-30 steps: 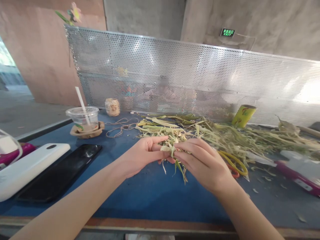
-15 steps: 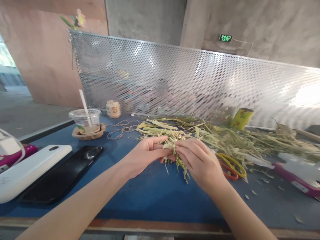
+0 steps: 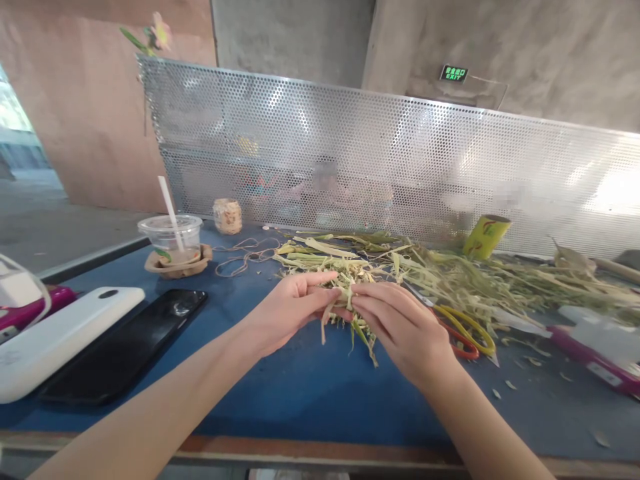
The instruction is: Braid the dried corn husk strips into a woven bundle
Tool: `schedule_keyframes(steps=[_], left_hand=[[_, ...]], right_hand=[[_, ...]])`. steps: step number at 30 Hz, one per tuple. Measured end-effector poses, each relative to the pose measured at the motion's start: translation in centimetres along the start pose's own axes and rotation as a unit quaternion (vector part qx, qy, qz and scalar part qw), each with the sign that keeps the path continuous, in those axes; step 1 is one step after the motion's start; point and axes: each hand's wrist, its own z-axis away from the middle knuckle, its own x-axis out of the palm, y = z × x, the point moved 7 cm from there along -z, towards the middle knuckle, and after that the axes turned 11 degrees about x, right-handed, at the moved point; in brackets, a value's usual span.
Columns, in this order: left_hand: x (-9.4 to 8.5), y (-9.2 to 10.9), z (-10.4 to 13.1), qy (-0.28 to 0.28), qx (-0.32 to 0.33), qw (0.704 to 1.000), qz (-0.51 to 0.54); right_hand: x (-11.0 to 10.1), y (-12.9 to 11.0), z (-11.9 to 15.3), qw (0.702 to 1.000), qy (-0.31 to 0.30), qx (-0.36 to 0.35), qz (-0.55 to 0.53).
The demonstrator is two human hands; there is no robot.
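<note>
Both hands meet over the blue table, pinching pale green plant strips (image 3: 345, 293) between their fingertips. My left hand (image 3: 295, 303) is closed on the strips, thumb on top. From the other side my right hand (image 3: 403, 323) grips them, its fingers pressed together and bent down. Loose ends hang below the fingers. Behind lies a heap of long dried leaves and stalks (image 3: 440, 280). Scissors with yellow and orange handles (image 3: 467, 333) rest just right of my right hand, their blades partly hidden.
At left are a black phone (image 3: 125, 347), a white power bank (image 3: 70, 340) and a plastic cup with a straw (image 3: 175, 237) in a cardboard holder. Thin cord (image 3: 245, 257) lies behind. A yellow-green tube (image 3: 486, 237) leans near the perforated metal screen (image 3: 300, 147). A purple-and-white object (image 3: 595, 360) sits at right.
A strip end that was curled between the fingertips now hangs down below my left thumb. Both hands stay in nearly the same place.
</note>
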Motion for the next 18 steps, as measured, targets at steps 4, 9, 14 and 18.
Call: schedule_keyframes(steps=[4,9,14,18], left_hand=[[0.04,-0.02,0.0,0.001,-0.009,1.0,0.012],[-0.03,-0.08,-0.03,-0.011,0.001,1.0,-0.017],[0.06,0.4,-0.09,-0.044,0.049,0.993,-0.095],[0.14,0.69,0.17,-0.044,0.063,0.989,-0.13]], right_hand=[[-0.17,-0.27,-0.09,1.0,0.002,-0.006,-0.001],[-0.1,-0.51,-0.16,1.0,0.0,-0.004,0.004],[0.05,-0.59,-0.18,1.0,-0.002,0.005,0.0],[-0.05,-0.93,-0.45,1.0,0.007,-0.007,0.025]])
